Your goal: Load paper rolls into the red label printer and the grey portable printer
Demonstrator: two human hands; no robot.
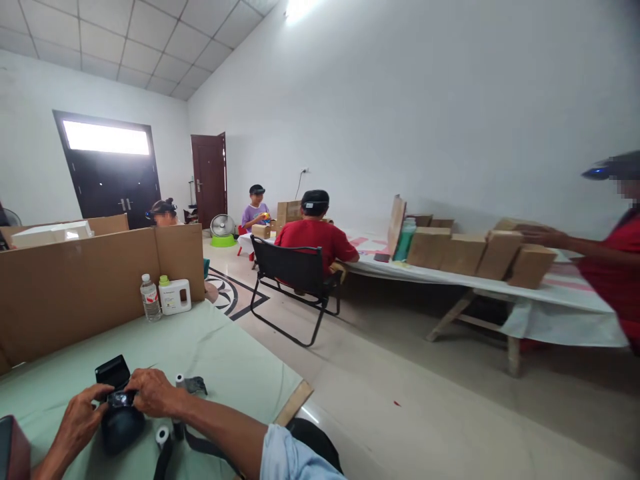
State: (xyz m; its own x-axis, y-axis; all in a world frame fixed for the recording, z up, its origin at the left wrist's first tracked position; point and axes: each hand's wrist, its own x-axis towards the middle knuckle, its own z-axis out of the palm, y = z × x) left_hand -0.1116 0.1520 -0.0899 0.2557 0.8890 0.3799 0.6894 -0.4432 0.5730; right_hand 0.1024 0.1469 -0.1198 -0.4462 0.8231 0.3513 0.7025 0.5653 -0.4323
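A small black camera-like device [119, 415] with its lid flipped up sits on the pale green tablecloth [210, 347] at the lower left. My left hand [77, 417] grips its left side with curled fingers. My right hand [153, 392] rests curled over its top right. A black strap [193, 445] trails from it toward me, and a small white roll [162, 435] lies beside it. A small grey part [193, 384] lies just beyond my right hand.
A cardboard screen [80, 287] stands along the table's far side, with a water bottle [150, 298] and a white jug [175, 295] before it. A black folding chair [295, 280] holds a person in red. Cardboard boxes [480, 253] line a long table; another person's hand [543, 235] reaches over them.
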